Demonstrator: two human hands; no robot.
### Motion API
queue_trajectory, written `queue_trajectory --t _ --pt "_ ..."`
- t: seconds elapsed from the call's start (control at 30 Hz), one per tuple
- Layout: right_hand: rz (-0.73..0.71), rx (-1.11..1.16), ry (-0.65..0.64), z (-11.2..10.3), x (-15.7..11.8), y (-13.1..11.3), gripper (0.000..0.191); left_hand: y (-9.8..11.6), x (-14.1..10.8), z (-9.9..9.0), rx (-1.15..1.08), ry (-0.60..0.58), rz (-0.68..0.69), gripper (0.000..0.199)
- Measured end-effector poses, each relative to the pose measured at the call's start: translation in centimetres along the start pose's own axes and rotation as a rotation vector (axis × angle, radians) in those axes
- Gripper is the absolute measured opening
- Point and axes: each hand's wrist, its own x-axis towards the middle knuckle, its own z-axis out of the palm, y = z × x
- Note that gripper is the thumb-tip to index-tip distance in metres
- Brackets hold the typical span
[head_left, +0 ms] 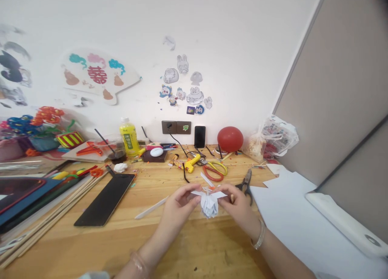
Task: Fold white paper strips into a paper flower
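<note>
left hand (181, 201) pinching one tip of white folded paper (209, 206), right hand (235, 200) pinching the opposite tip, scissors (247, 182) right of the paper, yellow glue gun (192, 163) beyond it

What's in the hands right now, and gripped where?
A folded white paper piece: the left hand pinches its left flap and the right hand its right flap, between thumb and fingers.
</note>
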Motion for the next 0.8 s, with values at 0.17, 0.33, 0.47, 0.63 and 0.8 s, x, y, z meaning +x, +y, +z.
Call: queue_trajectory --t 0.17,0.33,0.47,0.63,0.8 --pt "-0.055 -0.104 -0.007 -0.03 -0.12 -0.22 0.014 -0.13 -0.21 0.09 0.114 -0.007 0.101 0.022" --pt "-0.125 -0.099 0.037 0.12 -0.35 -0.03 0.013 -0.21 -0.6 0.18 0.194 0.029 0.223 0.019" --pt "-0.121 -0.154 0.023 0.2 -0.37 -0.1 0.018 -0.2 -0.69 0.13 0.236 0.052 0.217 0.018" --pt "-0.145 -0.251 -0.005 0.23 -0.38 -0.19 0.024 -0.16 -0.29 0.22 0.196 0.097 0.104 0.021" --pt "-0.247 -0.414 -0.014 0.09 -0.43 0.03 0.028 -0.47 -0.14 0.01 0.245 0.127 0.138 0.019"
